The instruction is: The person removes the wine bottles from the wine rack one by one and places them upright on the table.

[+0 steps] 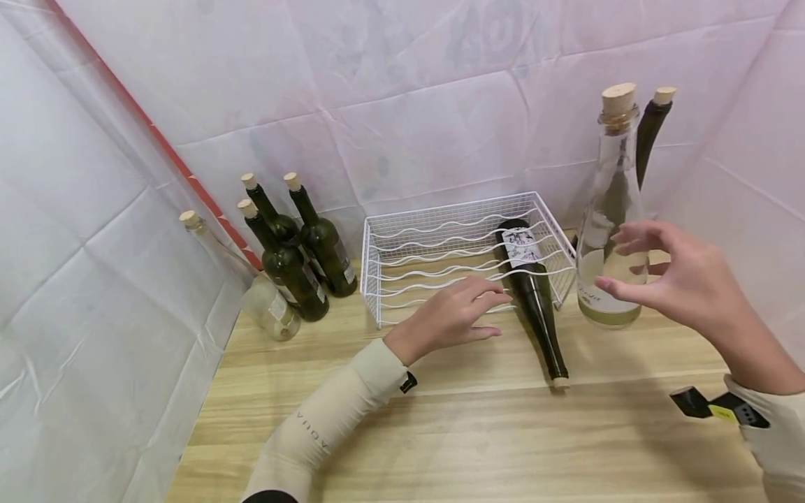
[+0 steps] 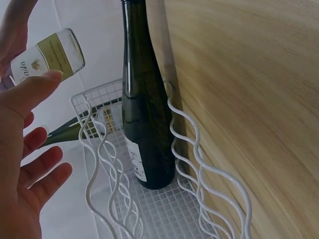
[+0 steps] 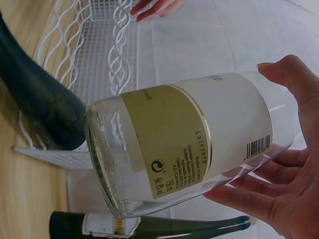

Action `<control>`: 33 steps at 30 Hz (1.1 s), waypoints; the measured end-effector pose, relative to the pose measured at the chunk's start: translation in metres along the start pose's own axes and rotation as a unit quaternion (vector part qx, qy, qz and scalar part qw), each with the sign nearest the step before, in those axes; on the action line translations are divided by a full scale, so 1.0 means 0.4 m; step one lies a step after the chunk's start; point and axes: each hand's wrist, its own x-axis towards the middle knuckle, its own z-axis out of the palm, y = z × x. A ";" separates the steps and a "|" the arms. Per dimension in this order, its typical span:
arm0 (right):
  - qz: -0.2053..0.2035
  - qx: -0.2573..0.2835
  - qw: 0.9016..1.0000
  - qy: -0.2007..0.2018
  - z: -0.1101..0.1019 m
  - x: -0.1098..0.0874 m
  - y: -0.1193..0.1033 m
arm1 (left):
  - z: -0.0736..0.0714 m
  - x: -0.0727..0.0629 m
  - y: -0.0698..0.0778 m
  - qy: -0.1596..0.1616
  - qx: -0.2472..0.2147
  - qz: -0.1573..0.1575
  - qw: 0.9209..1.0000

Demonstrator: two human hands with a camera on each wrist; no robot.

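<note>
My right hand (image 1: 688, 279) grips a clear glass bottle (image 3: 194, 134) with a cork, a white label and an olive-green band near its base. The bottle is upright and raised off the table, right of a white wire wine rack (image 1: 434, 285). In the rack lies a dark green wine bottle (image 1: 531, 293), its corked neck sticking out over the table toward me. Beside that bottle, over the rack's front edge, my left hand (image 1: 455, 314) hovers with loosely bent fingers and holds nothing. The left wrist view shows its thumb (image 2: 37, 92) overlapping the clear bottle's label.
At the left stand several dark green corked bottles (image 1: 292, 276) and a clear corked bottle (image 1: 267, 307). Another dark green bottle (image 1: 650, 136) stands at the back right, partly hidden behind the clear one. White sheeting (image 1: 415, 140) hangs behind the wooden table (image 1: 440, 447).
</note>
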 end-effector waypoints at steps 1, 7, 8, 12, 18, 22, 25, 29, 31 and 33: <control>0.002 -0.003 1.000 0.002 -0.002 0.002 0.005 | 0.003 0.003 0.000 -0.004 0.006 0.005 1.000; 0.026 -0.009 1.000 0.007 -0.014 0.009 0.046 | 0.022 0.017 0.003 -0.027 0.038 0.029 0.999; 0.031 -0.010 0.999 0.008 -0.016 0.011 0.053 | 0.025 0.019 0.003 -0.032 0.043 0.031 0.998; 0.048 -0.034 0.998 0.022 -0.023 0.017 0.078 | 0.034 0.028 0.006 -0.059 0.062 0.035 0.996; 0.081 -0.044 0.996 0.021 -0.027 0.028 0.118 | 0.058 0.039 0.012 -0.087 0.070 0.037 0.993; 0.095 -0.037 0.995 0.014 -0.022 0.037 0.152 | 0.076 0.048 0.014 -0.101 0.073 0.036 0.992; 0.105 -0.026 0.994 0.010 -0.015 0.041 0.178 | 0.089 0.054 0.015 -0.110 0.078 0.035 0.990; 0.115 -0.014 0.993 0.016 -0.003 0.042 0.207 | 0.103 0.061 0.019 -0.131 0.083 0.033 0.987; 0.119 -0.010 0.993 0.023 0.004 0.043 0.218 | 0.109 0.064 0.021 -0.139 0.085 0.034 0.986; 0.122 -0.006 0.992 0.026 0.013 0.044 0.226 | 0.116 0.065 0.023 -0.144 0.092 0.036 0.985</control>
